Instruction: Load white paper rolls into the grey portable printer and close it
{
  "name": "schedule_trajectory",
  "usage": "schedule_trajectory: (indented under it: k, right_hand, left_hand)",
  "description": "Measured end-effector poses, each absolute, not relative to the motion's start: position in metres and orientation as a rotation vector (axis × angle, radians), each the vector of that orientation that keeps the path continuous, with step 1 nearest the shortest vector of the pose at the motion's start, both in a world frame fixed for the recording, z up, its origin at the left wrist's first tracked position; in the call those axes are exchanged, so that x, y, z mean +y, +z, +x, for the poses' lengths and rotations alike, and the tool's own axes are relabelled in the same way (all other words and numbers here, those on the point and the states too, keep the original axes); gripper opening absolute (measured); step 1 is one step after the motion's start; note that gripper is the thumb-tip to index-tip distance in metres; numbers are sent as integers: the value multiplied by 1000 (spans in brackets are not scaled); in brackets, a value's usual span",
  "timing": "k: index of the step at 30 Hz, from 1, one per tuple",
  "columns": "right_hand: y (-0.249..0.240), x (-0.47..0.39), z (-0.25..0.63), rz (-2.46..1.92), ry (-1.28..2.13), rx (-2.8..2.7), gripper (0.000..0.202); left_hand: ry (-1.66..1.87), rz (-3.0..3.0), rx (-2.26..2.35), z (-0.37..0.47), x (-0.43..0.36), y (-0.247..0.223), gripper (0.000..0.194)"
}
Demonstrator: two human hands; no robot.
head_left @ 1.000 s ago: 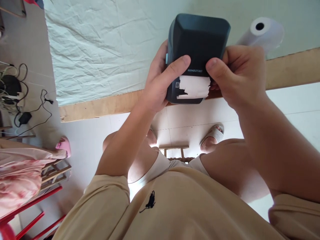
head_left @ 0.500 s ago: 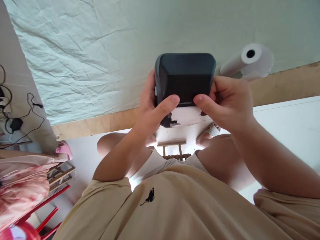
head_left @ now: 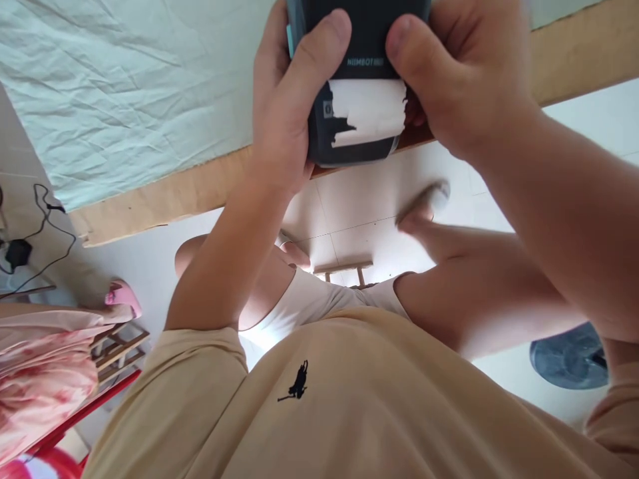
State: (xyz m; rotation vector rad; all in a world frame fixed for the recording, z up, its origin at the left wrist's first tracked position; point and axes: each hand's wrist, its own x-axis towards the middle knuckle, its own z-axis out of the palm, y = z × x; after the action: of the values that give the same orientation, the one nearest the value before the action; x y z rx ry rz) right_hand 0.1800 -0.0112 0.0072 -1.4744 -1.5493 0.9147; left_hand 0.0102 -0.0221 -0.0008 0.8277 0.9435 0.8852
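A dark label printer (head_left: 369, 40) marked NIIMBOT is held at the top of the head view, its upper part cut off by the frame. White paper (head_left: 372, 110) with torn, ragged edges covers part of its near face. My left hand (head_left: 294, 86) is closed round the printer's left side, thumb on the dark casing. On the other side, my right hand (head_left: 464, 73) grips it, thumb also on the casing and fingers partly hidden behind.
The table's wooden edge (head_left: 164, 189) and pale green cloth (head_left: 150, 86) lie beyond my lap. Black cables (head_left: 50, 229) hang at far left, above a pink slipper (head_left: 122, 297) and a wooden rack (head_left: 120, 352). A dark round object (head_left: 569, 356) is on the floor at right.
Both hands and the printer appear higher and larger in view, with more of the papered face showing. The white paper roll on the table is no longer visible. My right leg has shifted.
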Motion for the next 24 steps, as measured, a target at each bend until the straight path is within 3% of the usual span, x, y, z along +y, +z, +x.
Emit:
schedule_trajectory:
  k: [6,12,15,24]
  right_hand:
    - [2,-10,179,-1434,802,-1606,54]
    - [0,-12,178,-1381,754,-1601,62]
    - [2,-16,176,-1393,759,-1573,69]
    - [1,-25,177,-1362,893,-1469,59]
  left_hand:
    - [1162,946,730,20,-1,-7,15]
    - [1193,968,729,25,-5,0,4]
    - [1088,1037,778,23,-9,8,13]
    - [1190,927,809,22,-5,12,28]
